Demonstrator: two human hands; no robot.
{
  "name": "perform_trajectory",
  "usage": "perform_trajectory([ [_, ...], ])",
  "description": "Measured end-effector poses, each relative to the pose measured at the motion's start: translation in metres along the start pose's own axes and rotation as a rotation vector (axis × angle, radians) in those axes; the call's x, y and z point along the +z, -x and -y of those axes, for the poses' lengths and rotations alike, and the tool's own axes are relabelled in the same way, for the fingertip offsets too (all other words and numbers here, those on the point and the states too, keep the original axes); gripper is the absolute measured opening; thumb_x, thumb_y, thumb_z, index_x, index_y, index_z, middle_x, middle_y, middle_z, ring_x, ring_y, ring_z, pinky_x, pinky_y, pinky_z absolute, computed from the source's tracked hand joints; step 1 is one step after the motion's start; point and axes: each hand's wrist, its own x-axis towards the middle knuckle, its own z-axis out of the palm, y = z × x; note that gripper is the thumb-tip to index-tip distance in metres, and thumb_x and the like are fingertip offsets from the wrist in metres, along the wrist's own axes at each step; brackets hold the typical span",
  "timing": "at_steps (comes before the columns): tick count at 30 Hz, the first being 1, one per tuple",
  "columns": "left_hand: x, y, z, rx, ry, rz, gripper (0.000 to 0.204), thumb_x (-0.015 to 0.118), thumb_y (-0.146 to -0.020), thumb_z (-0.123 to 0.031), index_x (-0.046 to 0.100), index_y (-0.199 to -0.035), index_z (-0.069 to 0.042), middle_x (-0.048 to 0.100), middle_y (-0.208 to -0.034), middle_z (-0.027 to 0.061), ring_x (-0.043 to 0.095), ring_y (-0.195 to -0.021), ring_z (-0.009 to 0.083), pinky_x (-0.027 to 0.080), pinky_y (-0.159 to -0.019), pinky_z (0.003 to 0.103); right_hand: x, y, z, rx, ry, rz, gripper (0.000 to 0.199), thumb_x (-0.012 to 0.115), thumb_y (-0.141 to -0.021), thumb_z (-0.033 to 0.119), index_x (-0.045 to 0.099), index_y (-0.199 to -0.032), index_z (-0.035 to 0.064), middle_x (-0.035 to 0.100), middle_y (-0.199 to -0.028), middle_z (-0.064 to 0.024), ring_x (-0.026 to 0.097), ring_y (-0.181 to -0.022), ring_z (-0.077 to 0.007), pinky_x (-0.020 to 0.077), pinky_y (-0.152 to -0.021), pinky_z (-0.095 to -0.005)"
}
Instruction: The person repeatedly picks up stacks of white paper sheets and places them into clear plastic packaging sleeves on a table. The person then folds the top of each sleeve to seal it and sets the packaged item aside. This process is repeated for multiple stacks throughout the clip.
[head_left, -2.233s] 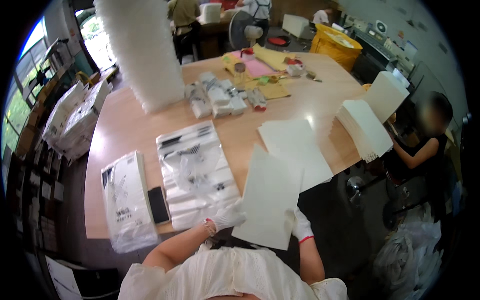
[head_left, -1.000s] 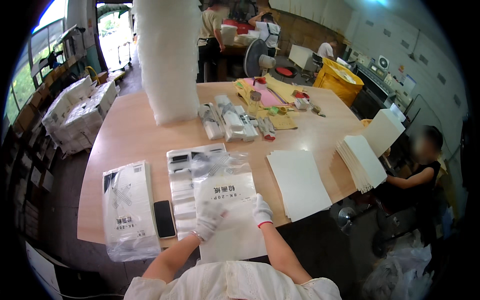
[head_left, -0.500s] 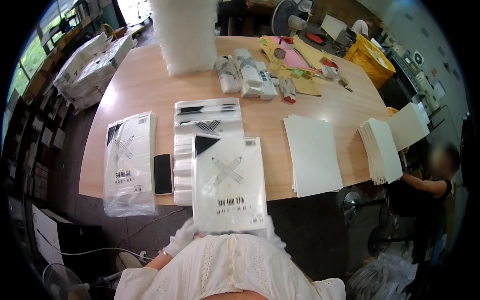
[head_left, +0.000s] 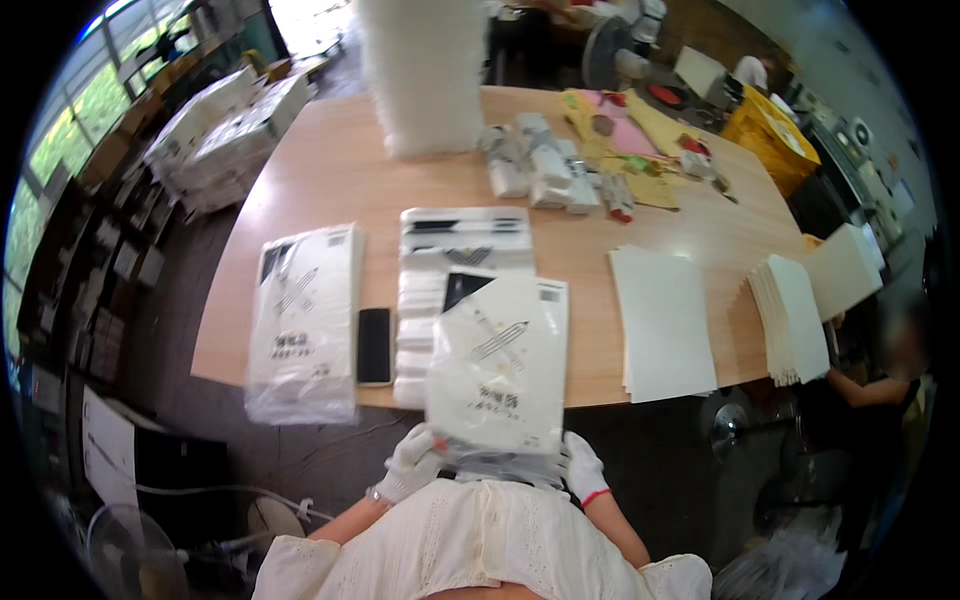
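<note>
The wide wooden counter (head_left: 560,230) fills the space ahead of the person, whose place is the centre of this clock. Just short of 12 o'clock, towards its far side, stands a tall white stack (head_left: 425,90). Nearer, around 12, lies a pile of plastic bags (head_left: 418,320), flat and apparently unfilled.

The held packet (head_left: 497,370) is at 12, overlapping those bags and reaching past the near edge towards the person's body. It looks filled with white sheets, its clear lower end loose, so closing that end seems left undone. A filled packet (head_left: 305,315), between 10 and 11 o'clock, looks further along, though its clear end also lies loose.

Loose white sheets (head_left: 665,325) sit unbagged between 1 and 2, and a fanned stack (head_left: 790,315) at 2, so much paper appears to remain.

The gloved left hand (head_left: 412,463) is at the packet's lower left corner, its grip apparently clamped on the plastic. The gloved right hand (head_left: 583,468) meets the lower right edge; partly hidden, its grip cannot be told. Smallest, a dark phone (head_left: 374,345) lies near 11, just beside the filled packet.
</note>
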Motion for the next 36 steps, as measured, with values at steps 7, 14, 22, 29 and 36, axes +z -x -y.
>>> perform_trajectory([
  [7,-0.081,0.001,-0.047,0.046,0.465,-0.716,0.019,0.043,-0.087,-0.019,0.048,-0.074,-0.006,0.044,-0.065,-0.0005,0.044,-0.061,0.0099,0.039,-0.054,0.024,0.194,-0.003,0.017,-0.510,0.078,0.566,0.036,0.045,-0.090,0.007,0.044,-0.125,-0.0011,0.052,-0.120,-0.0126,0.052,-0.107,-0.0186,0.0461,-0.087,-0.0322],
  [14,-0.297,-0.002,0.136,0.132,0.655,-1.264,0.014,0.046,-0.087,-0.008,0.054,-0.099,-0.005,0.055,-0.097,0.0041,0.054,-0.083,0.0148,0.047,-0.073,0.027,0.368,-0.030,-0.077,0.062,0.463,0.853,0.021,0.049,-0.090,0.023,0.053,-0.100,0.0049,0.050,-0.080,-0.0018,0.053,-0.059,-0.0130,0.0526,-0.055,-0.0315],
  [22,-0.271,0.084,0.215,-0.651,0.417,-1.287,0.018,0.055,-0.079,-0.014,0.050,-0.096,-0.008,0.054,-0.074,0.0042,0.055,-0.062,0.0166,0.046,-0.052,0.029,0.300,-0.015,-0.058,0.047,0.845,0.802,0.029,0.049,-0.093,0.029,0.052,-0.110,0.0055,0.058,-0.083,-0.0046,0.055,-0.062,-0.0106,0.0476,-0.058,-0.0232],
  [29,-0.044,-0.051,0.071,0.080,-0.456,0.089,0.013,0.061,-0.072,-0.007,0.060,-0.086,-0.007,0.060,-0.086,0.0116,0.058,-0.081,0.0311,0.046,-0.069,0.039,0.128,-0.008,-0.013,-0.032,0.546,0.237,0.026,0.050,-0.092,0.019,0.051,-0.113,0.0025,0.058,-0.086,-0.0058,0.054,-0.065,-0.0102,0.0478,-0.059,-0.0243],
  [36,0.029,-0.160,0.086,0.201,-0.881,0.200,0.018,0.061,-0.076,-0.025,0.062,-0.082,-0.009,0.059,-0.093,0.0082,0.048,-0.101,0.0310,0.042,-0.081,0.044,0.054,-0.013,-0.011,-0.250,0.368,0.081,0.026,0.049,-0.093,0.015,0.050,-0.115,0.0023,0.058,-0.088,-0.0063,0.057,-0.071,-0.0117,0.0504,-0.064,-0.0269],
])
